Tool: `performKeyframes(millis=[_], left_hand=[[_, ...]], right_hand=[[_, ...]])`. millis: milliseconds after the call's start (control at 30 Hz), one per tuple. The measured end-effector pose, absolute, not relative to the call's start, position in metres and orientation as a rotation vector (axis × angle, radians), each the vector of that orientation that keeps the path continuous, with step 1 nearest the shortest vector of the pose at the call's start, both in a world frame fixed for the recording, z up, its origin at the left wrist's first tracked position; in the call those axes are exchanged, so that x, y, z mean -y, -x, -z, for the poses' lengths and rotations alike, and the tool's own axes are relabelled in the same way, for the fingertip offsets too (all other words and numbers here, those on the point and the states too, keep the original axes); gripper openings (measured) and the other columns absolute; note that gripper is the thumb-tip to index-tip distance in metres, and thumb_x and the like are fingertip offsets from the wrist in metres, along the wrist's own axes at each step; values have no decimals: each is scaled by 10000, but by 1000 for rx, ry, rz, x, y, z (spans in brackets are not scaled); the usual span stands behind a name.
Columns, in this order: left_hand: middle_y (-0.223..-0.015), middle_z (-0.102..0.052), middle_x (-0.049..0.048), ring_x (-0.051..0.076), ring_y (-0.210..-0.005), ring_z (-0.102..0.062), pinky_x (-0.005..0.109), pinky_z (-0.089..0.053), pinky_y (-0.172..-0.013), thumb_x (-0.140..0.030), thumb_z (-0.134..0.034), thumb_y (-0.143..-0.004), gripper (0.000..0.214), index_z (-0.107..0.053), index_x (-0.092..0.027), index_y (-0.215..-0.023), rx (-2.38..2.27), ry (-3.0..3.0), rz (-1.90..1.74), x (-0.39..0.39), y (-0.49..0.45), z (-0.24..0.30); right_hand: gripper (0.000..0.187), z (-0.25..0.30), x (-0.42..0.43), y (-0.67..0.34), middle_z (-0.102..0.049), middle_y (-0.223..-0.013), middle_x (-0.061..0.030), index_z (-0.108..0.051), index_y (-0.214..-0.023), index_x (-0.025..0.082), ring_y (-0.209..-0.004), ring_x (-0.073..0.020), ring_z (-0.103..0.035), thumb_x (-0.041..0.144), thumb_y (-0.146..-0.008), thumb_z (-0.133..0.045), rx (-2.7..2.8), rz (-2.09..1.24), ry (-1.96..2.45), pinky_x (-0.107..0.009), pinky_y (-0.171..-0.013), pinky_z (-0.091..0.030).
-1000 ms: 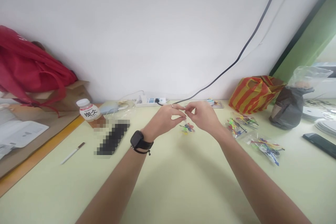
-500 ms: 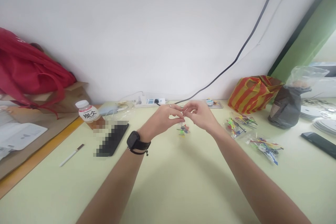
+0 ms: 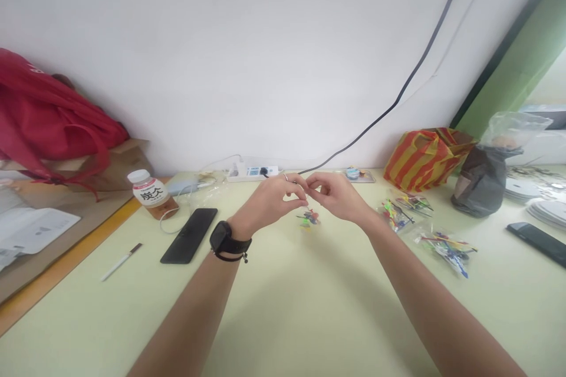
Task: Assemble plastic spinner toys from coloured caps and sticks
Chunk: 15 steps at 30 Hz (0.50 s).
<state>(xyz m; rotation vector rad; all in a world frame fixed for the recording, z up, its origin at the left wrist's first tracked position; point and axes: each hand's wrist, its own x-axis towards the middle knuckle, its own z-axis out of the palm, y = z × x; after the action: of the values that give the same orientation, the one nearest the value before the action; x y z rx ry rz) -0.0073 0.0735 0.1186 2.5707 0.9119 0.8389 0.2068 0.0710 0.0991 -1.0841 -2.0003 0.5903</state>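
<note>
Little changes—your left hand [image 3: 270, 203] and right hand [image 3: 339, 197] keep closely pinched grips on the packet [image 3: 310, 220], toward the worktop's [image 3: 283, 324] far edge.

Wall [image 3: 283, 65]: evenly bright, beyond the left hand [image 3: 270, 203] and right hand [image 3: 339, 199].
Table [image 3: 283, 341]: soft-edged shadows between the forearms [image 3: 198, 300], nearer the viewer than both hands.
Small parts [image 3: 310, 218]: blurred below the hands; outlines unclear.
Red bag [image 3: 53, 112]: stretched by edge distortion, far left of the hands.
</note>
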Motion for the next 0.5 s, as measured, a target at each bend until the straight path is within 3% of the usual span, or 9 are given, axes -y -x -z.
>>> performKeyframes(millis=[300, 500], left_hand=[[-1151, -761, -9, 191, -965, -692, 335, -503, -888, -269, -658, -953, 170, -809, -297, -880, -879, -2566, -846, -74, 9, -120], [-912, -752, 13, 183, -804, -666, 307, -489, -720, -341, -674, -934, 158, -769, -260, -836, -951, -2608, -815, -73, 9, -119]], right_hand=[[217, -93, -75, -209, -755, -882, 14, -716, -979, 252, -665, -133, -597, 223, -996, -501, 2178, -414, 1111, -238, -656, -379], [272, -98, -71, -209, -749, -868, -23, -714, -1002, 240, -739, -175, -617, 143, -989, -460, 2308, -135, 1231, -271, -646, -321]])
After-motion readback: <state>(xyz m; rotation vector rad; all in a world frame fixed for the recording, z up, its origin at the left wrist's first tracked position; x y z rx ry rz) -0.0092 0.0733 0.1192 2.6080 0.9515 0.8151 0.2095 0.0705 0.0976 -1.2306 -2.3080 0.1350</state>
